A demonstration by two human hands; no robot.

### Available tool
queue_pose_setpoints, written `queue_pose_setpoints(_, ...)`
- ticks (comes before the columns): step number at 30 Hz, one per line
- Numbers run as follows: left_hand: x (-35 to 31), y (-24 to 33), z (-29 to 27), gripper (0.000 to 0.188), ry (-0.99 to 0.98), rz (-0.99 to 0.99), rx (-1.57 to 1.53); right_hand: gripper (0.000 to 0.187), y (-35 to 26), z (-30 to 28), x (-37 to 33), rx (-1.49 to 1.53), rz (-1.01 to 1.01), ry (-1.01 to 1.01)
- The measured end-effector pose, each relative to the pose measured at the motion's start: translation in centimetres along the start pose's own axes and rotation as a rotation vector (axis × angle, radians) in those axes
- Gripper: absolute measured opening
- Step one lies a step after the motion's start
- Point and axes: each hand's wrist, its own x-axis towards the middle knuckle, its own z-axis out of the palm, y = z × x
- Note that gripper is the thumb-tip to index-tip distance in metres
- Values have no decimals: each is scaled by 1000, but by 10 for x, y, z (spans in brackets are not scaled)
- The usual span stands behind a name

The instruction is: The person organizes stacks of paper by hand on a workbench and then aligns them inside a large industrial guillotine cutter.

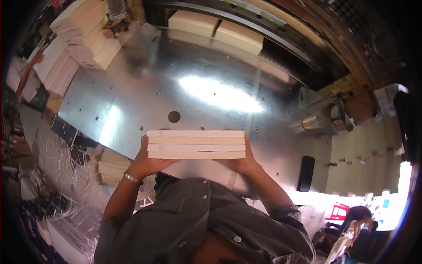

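A short stack of books (196, 148) is held level between my two hands, over the near part of the metal table. White spines and cream page edges alternate in the side that shows. My left hand (151, 162) is closed round the left end of the stack, with a bracelet at its wrist. At the right end, my right hand (242, 163) grips it the same way. Some fingers of both hands are hidden behind and beneath the books.
The shiny metal table (132, 101) has small round fittings and a dark hole. Tall paper stacks (83, 33) stand far left, others (365, 154) at right. A black phone-like slab (306, 173) lies right. Paper strips (72, 163) litter the left. Another person (360, 215) is lower right.
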Motion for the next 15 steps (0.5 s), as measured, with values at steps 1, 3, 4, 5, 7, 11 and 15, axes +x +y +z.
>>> queue_pose_setpoints(1,-1,-3,3,55,-79,-104,-52,55,1,3,1,8,23,-1)
queue_pose_setpoints(3,-1,-5,2,53,-106,-134,-62,52,2,4,0,-73,44,-30)
queue_pose_setpoints(4,-1,-5,2,53,-116,-153,-66,52,1,3,-2,-75,54,-19)
queue_pose_setpoints(5,-3,-4,2,52,-129,-175,-71,51,-2,1,-4,-143,18,1)
queue_pose_setpoints(7,-9,-3,6,51,-55,-221,-110,49,-5,-3,-7,-212,-14,21)
queue_pose_setpoints(11,-23,-17,12,50,-78,-259,-118,45,-6,4,-10,-226,-47,91)
queue_pose_setpoints(15,-18,-13,8,54,-46,-234,-93,43,-8,4,-10,-236,-35,85)
